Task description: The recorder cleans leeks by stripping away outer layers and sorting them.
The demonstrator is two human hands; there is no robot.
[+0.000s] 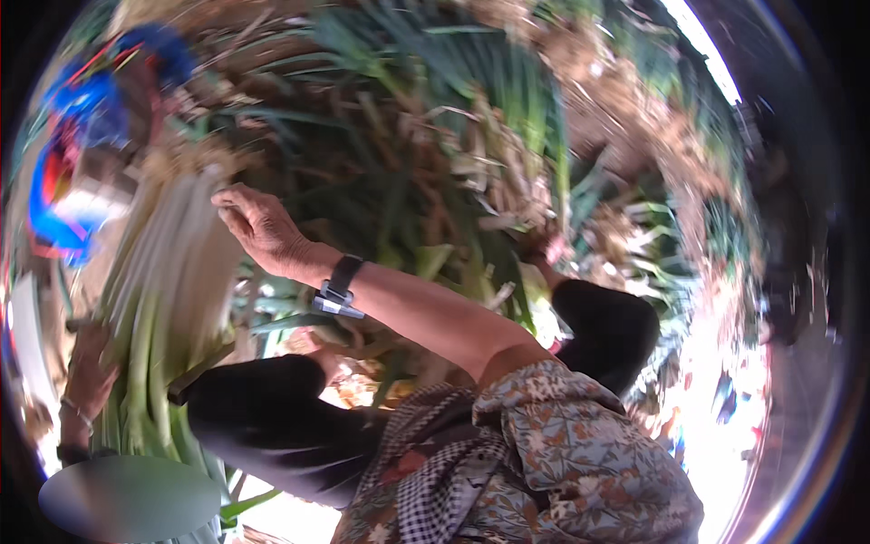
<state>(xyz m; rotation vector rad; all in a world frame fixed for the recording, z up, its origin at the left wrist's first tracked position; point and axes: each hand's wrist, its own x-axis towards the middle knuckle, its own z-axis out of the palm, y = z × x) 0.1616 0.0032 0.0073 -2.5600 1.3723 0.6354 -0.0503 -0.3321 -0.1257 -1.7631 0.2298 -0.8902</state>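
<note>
A thick bundle of leeks [163, 281] stands upright at the left, pale stems and roots at its far end and green leaves toward me. My left hand [89, 367], with a bracelet at the wrist, grips the bundle's left side; its fingers show only in part. My right hand [263, 234] reaches across beside the white stems near the roots, a dark watch [341, 286] on its wrist. Its fingers are bent and pressed together; whether anything small is between them is blurred. A dark, narrow edge [201, 372] lies against the bundle's right side.
Loose leeks [507, 100] and leaves lie heaped across the far middle and right. Bright blue plastic with red strips [86, 113] sits at the far left. My bent knees in black trousers [281, 422] flank a bare foot [326, 355]. A blurred oval [131, 499] covers the lower left.
</note>
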